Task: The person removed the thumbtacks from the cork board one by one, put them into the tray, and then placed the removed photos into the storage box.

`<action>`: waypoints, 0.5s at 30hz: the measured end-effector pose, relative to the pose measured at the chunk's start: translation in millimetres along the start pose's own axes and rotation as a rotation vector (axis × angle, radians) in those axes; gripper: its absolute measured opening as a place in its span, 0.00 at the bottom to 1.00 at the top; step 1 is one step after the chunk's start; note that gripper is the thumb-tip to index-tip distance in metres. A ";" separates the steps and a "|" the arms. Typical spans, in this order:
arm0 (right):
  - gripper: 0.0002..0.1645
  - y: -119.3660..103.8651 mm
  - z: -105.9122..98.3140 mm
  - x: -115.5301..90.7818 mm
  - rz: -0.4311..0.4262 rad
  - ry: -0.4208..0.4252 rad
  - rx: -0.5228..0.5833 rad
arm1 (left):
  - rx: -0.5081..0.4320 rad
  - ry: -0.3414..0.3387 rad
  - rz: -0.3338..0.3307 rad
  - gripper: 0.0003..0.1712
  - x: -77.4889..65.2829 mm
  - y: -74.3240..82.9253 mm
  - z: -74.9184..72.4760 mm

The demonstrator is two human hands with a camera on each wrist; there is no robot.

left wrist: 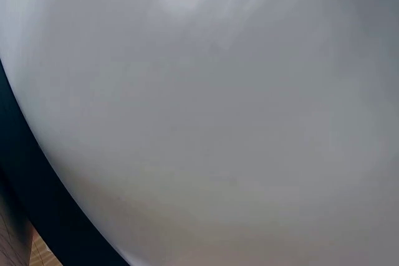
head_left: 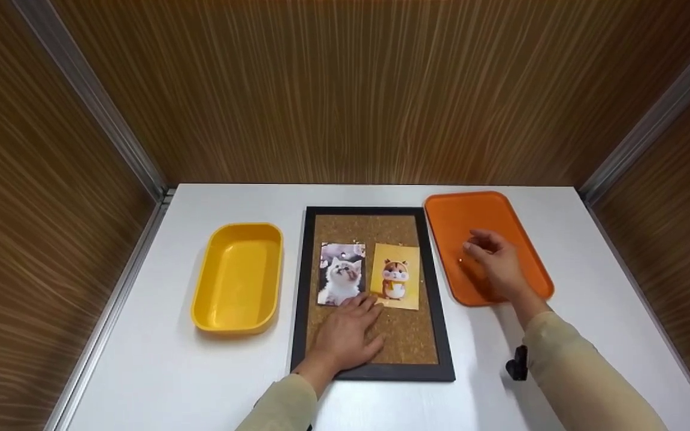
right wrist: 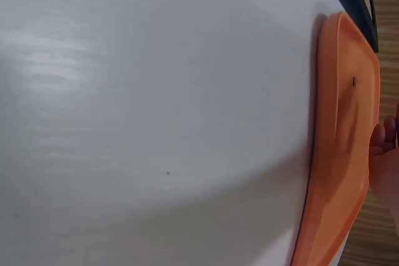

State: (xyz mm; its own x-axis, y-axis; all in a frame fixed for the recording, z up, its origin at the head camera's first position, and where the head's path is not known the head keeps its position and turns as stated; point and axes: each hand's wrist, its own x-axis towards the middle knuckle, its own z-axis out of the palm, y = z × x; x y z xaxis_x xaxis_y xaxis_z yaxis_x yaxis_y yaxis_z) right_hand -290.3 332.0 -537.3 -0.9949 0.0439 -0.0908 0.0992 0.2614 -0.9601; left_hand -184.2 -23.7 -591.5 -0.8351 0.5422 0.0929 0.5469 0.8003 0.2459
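Cork board [head_left: 393,347], grainy, black-framed, lies mid-counter [head_left: 129,371]. Mounted cards: kitten [head_left: 343,278] left, yellow hamster [head_left: 395,278] right. Left hand [head_left: 348,336] rests flat, fingers extended, hiding the kitten's near right corner. Right hand [head_left: 499,266], fingers bent, is over the smooth orange tray [head_left: 465,209]; whether it pinches anything cannot be determined. One speck [head_left: 460,260] there: unidentifiable.
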 end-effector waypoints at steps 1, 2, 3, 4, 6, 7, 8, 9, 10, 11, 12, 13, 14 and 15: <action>0.33 -5.1 3.5 -2.4 -0.022 -0.007 0.005 | 0.005 0.006 0.006 0.38 0.0 -0.1 0.2; 0.33 -10.2 6.9 -5.1 -0.044 -0.015 0.000 | 0.010 0.010 0.011 0.38 0.0 -0.3 0.5; 0.33 -15.2 10.3 -7.8 -0.057 -0.023 0.004 | 0.017 0.017 0.017 0.38 0.1 -0.5 0.8; 0.33 -19.2 13.6 -10.3 -0.069 -0.032 0.003 | 0.021 0.023 0.022 0.38 0.2 -0.6 1.4; 0.33 -23.8 19.9 -13.5 -0.089 -0.049 0.010 | 0.028 0.030 0.029 0.37 0.4 -0.9 2.2; 0.34 -23.6 22.6 -13.9 -0.101 -0.054 0.005 | 0.028 0.031 0.031 0.37 0.6 -1.0 2.6; 0.34 -22.7 25.0 -14.0 -0.109 -0.060 -0.013 | 0.024 0.027 0.028 0.38 0.8 -1.0 2.7; 0.35 -21.1 27.4 -13.7 -0.113 -0.064 -0.031 | 0.020 0.023 0.024 0.38 0.9 -0.9 2.8; 0.35 -18.8 29.5 -12.9 -0.123 -0.065 -0.053 | 0.018 0.022 0.023 0.38 0.8 -0.8 2.6; 0.35 -16.6 31.4 -11.9 -0.134 -0.065 -0.073 | 0.017 0.019 0.022 0.38 0.8 -0.7 2.2; 0.36 -14.5 33.1 -11.0 -0.144 -0.066 -0.098 | 0.016 0.020 0.022 0.38 0.8 -0.5 1.8; 0.36 -13.0 34.7 -10.4 -0.152 -0.064 -0.119 | 0.015 0.021 0.023 0.38 0.8 -0.4 1.6; 0.36 -12.3 36.2 -10.2 -0.157 -0.066 -0.130 | 0.015 0.023 0.025 0.38 0.7 -0.1 1.3; 0.36 -12.1 37.7 -10.4 -0.158 -0.067 -0.132 | 0.017 0.025 0.027 0.38 0.8 0.1 1.0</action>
State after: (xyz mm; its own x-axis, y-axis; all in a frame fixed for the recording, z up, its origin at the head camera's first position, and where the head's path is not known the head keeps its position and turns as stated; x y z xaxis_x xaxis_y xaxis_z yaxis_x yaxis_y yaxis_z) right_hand -281.8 292.0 -534.7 -0.9969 -0.0704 0.0361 -0.0605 0.3843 -0.9212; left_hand -184.7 -23.0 -592.4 -0.8210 0.5575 0.1234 0.5702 0.7896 0.2268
